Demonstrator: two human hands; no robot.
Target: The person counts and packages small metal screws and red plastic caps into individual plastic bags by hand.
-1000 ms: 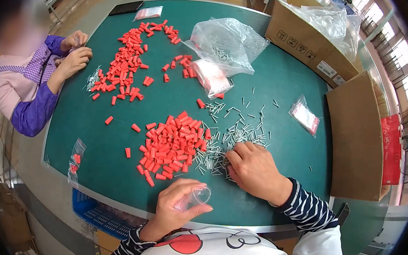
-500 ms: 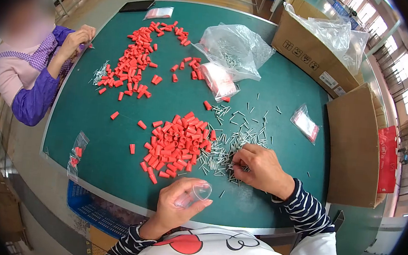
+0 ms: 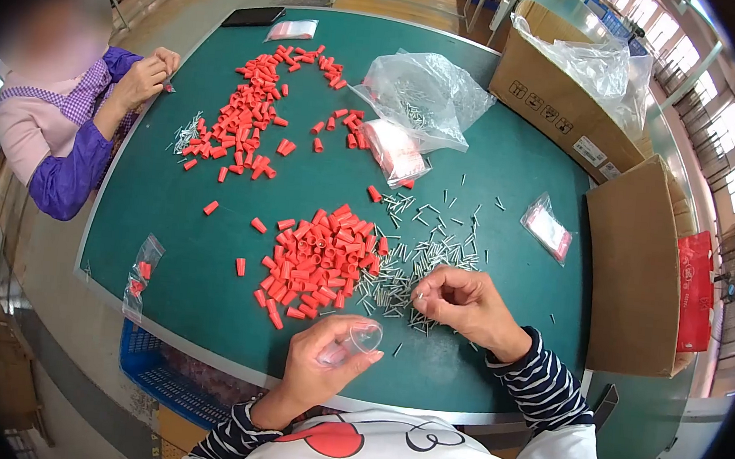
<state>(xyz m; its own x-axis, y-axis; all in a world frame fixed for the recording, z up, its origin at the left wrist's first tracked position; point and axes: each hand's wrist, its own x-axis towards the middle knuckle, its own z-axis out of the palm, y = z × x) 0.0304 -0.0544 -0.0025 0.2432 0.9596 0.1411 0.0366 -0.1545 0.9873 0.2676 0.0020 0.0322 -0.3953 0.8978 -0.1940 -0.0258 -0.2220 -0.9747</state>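
My left hand, near the front edge of the table, is closed around a small clear plastic bag whose rounded mouth gapes open toward the right. Over the near side of a spread of silvery screws, my right hand pinches thumb and fingers together. A tiny glint of metal, apparently a screw, shows at its fingertips; the rest is hidden. Left of the screws, and touching them, lies a heap of red cone-shaped plastic plugs.
Opposite on the left, a co-worker's hands are near a second heap of red plugs. A large clear bag with screws lies at the back. Cardboard boxes line the right side. A filled small bag rests front left.
My right hand has risen slightly from the screws, its fingers turning so that the pinch shows more. My left hand with the bag has barely moved. The view has shifted slightly.
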